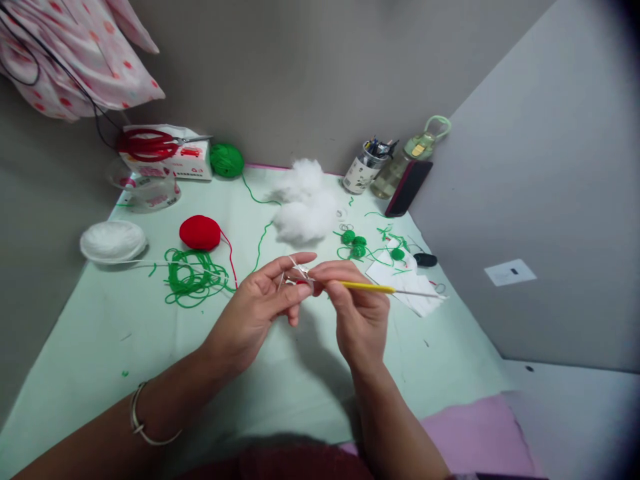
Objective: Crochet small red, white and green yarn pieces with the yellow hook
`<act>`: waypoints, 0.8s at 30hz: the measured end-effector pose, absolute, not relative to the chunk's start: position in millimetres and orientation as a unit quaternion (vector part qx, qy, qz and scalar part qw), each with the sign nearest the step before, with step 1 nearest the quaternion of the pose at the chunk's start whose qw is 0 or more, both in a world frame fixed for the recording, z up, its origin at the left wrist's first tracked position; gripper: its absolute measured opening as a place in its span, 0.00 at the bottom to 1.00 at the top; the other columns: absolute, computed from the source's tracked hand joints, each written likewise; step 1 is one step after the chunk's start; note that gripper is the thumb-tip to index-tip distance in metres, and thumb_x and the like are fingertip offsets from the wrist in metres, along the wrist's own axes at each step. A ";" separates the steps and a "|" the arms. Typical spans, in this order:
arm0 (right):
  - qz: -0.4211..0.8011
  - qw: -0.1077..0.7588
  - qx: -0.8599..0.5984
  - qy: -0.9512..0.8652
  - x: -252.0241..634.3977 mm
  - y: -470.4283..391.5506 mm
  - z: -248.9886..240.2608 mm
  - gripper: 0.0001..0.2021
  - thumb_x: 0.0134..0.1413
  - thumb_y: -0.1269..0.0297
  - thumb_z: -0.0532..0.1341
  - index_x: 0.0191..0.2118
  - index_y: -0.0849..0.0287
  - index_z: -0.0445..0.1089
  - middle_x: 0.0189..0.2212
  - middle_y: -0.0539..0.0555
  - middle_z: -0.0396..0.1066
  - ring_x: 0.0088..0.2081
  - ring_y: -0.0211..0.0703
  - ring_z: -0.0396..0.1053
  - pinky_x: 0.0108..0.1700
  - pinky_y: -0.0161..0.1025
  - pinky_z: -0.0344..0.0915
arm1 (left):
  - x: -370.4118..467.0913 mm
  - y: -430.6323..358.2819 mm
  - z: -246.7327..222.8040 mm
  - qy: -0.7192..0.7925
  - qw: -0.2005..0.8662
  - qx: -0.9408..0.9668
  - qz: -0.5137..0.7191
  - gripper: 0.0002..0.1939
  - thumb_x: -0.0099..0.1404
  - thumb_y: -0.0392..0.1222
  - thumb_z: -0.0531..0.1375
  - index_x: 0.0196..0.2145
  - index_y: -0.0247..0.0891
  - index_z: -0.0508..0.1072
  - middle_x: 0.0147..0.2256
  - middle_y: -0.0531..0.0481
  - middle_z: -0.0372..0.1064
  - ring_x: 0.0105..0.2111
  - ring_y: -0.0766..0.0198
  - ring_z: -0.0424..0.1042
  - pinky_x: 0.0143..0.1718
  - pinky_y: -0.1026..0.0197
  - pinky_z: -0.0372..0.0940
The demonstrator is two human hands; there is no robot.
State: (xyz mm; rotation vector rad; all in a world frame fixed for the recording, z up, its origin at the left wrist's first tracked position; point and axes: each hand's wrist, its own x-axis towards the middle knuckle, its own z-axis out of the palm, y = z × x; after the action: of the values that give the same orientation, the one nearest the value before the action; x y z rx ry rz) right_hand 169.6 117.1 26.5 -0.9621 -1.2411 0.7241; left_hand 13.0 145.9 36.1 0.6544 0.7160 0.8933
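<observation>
Between the fingertips of my left hand [260, 293] is a small red and white crochet piece [303, 283], mostly hidden by the fingers. White yarn loops over the left index finger. My right hand [361, 308] is closed around a crochet hook [367, 287] with a yellow handle, its tip at the piece. The hook's other metal end points right. To the left lie a ball of white yarn [113, 241] and a ball of red yarn [200, 232], whose strands run toward my left hand. Loose green yarn [193, 277] is heaped beside the red ball.
White stuffing [305, 203] sits at the back middle, near a green yarn ball [227, 160]. Red scissors [150, 145] rest on a tissue box [193, 162]. Small green crocheted balls [358, 247], a pen cup [363, 175], a bottle [393, 175] and a phone [409, 189] are right.
</observation>
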 end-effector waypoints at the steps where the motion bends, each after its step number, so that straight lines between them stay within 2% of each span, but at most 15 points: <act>1: 0.328 0.643 -0.428 -0.544 169.8 117.4 25.8 0.07 0.66 0.65 0.64 0.40 0.52 0.81 0.36 0.52 0.78 0.35 0.40 0.73 0.37 0.41 0.72 | 13.7 144.9 35.7 0.333 0.786 0.318 0.414 0.18 0.63 0.37 0.71 0.51 0.42 0.80 0.30 0.57 0.72 0.23 0.75 0.66 0.28 0.71 0.64; 5: 0.398 0.657 -0.428 -0.476 174.5 117.8 22.0 0.08 0.68 0.62 0.62 0.41 0.53 0.80 0.36 0.51 0.78 0.31 0.37 0.73 0.36 0.38 0.72 | 14.0 143.0 34.5 0.326 0.788 0.326 0.408 0.16 0.66 0.39 0.69 0.52 0.43 0.80 0.29 0.56 0.73 0.28 0.71 0.72 0.36 0.67 0.68; 8: 0.428 0.661 -0.411 -0.459 177.5 117.8 22.1 0.09 0.69 0.61 0.60 0.39 0.55 0.78 0.34 0.51 0.77 0.30 0.36 0.74 0.34 0.37 0.72 | 12.4 143.9 33.8 0.326 0.789 0.323 0.409 0.15 0.65 0.38 0.69 0.51 0.43 0.81 0.30 0.55 0.74 0.28 0.71 0.72 0.36 0.66 0.68; 10: 0.407 0.658 -0.417 -0.476 177.3 116.3 23.8 0.10 0.70 0.61 0.59 0.40 0.55 0.77 0.34 0.51 0.77 0.30 0.36 0.74 0.34 0.38 0.73 | 11.7 144.7 33.4 0.328 0.783 0.329 0.413 0.16 0.65 0.38 0.69 0.51 0.43 0.81 0.30 0.55 0.73 0.28 0.71 0.72 0.36 0.66 0.67; 13: 0.306 0.640 -0.451 -0.541 174.5 111.4 25.6 0.10 0.71 0.66 0.57 0.42 0.54 0.76 0.36 0.51 0.77 0.31 0.37 0.75 0.36 0.39 0.75 | 12.3 144.5 32.7 0.336 0.767 0.348 0.423 0.16 0.64 0.39 0.70 0.50 0.43 0.81 0.30 0.56 0.71 0.27 0.72 0.71 0.35 0.66 0.67; 17: 0.083 0.563 -0.448 -0.689 169.3 104.9 19.7 0.13 0.68 0.74 0.57 0.49 0.52 0.75 0.38 0.53 0.78 0.38 0.41 0.77 0.39 0.41 0.76 | 14.8 141.1 31.5 0.353 0.735 0.369 0.445 0.19 0.63 0.39 0.72 0.52 0.43 0.79 0.32 0.57 0.72 0.26 0.73 0.70 0.34 0.68 0.67; 19: -0.021 0.518 -0.446 -0.729 167.2 103.3 15.2 0.15 0.64 0.77 0.60 0.51 0.52 0.76 0.41 0.55 0.78 0.42 0.43 0.77 0.42 0.41 0.76 | 15.2 140.1 31.8 0.351 0.750 0.357 0.433 0.23 0.63 0.41 0.72 0.55 0.42 0.77 0.27 0.59 0.69 0.21 0.75 0.65 0.26 0.70 0.63; 21: -0.052 0.512 -0.451 -0.729 166.7 103.5 13.7 0.15 0.63 0.77 0.63 0.50 0.52 0.78 0.44 0.56 0.78 0.44 0.44 0.77 0.43 0.40 0.76 | 14.2 141.2 33.1 0.335 0.793 0.320 0.396 0.25 0.63 0.42 0.71 0.57 0.39 0.76 0.20 0.62 0.60 0.16 0.77 0.54 0.19 0.72 0.53; 24: 0.078 0.597 -0.451 -0.659 169.3 107.5 18.6 0.12 0.67 0.73 0.59 0.47 0.51 0.78 0.39 0.54 0.77 0.37 0.41 0.76 0.38 0.41 0.76 | 11.6 146.0 36.5 0.309 0.840 0.261 0.362 0.23 0.64 0.39 0.70 0.55 0.34 0.77 0.17 0.65 0.52 0.16 0.79 0.43 0.16 0.73 0.45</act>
State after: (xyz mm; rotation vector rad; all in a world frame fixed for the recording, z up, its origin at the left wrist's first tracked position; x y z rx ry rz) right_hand 169.3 107.5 18.6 -1.0479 -1.5298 0.1809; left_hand 11.6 146.0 36.5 0.5527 0.6535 0.7653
